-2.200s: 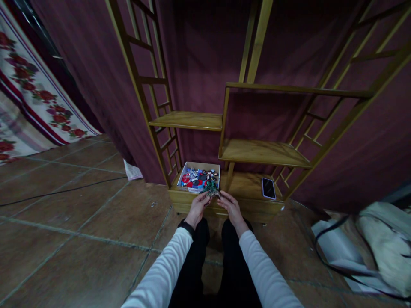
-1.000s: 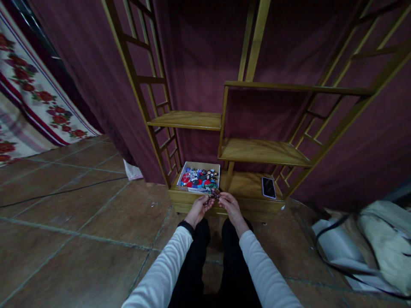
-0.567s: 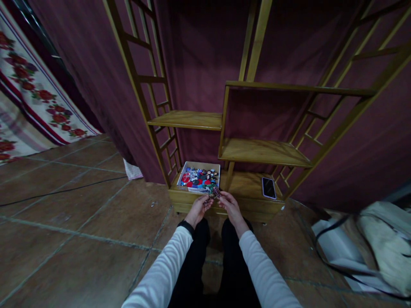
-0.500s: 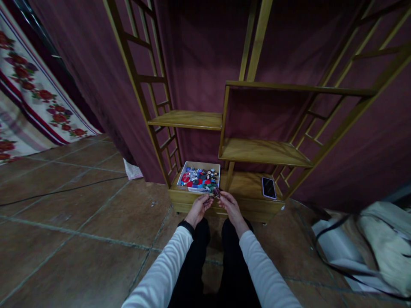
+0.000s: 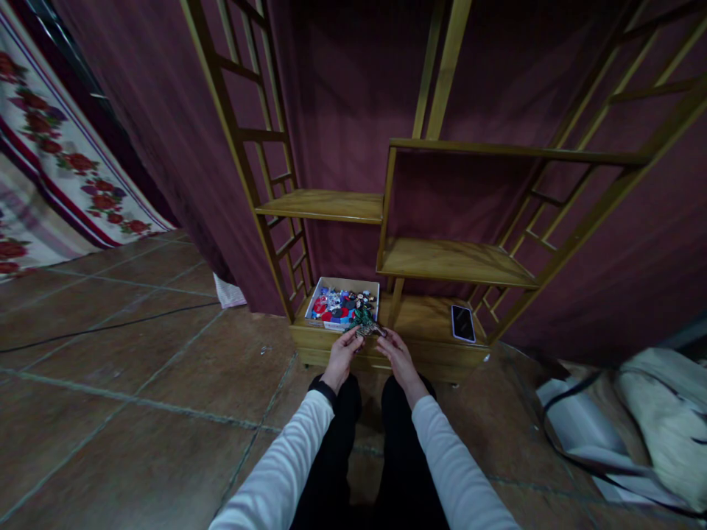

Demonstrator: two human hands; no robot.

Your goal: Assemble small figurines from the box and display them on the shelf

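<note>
A small dark green and purple-brown ornament (image 5: 365, 324) is held between my two hands, just in front of the box; its exact kind is too small to tell. My left hand (image 5: 341, 358) pinches its left side with thumb and fingers. On the other side, the fingertips of my right hand (image 5: 398, 356) close on its brown end. Behind it sits a shallow open cardboard box (image 5: 349, 284) full of small red, blue, white and black pieces. The ornament overlaps the box's front right corner from my viewpoint.
The box rests on the low base of a wooden shelf unit (image 5: 320, 202), beside a phone (image 5: 462, 324) with a purple edge. A dark red curtain (image 5: 342, 88) hangs behind. To the right, a pale bag (image 5: 657, 412) with a black strap lies on the tiled floor. A black cable (image 5: 127, 319) crosses at left.
The ornament has been turned between my fingers, so its green part now faces up and its brown end points right. My hands stay in nearly the same place.
</note>
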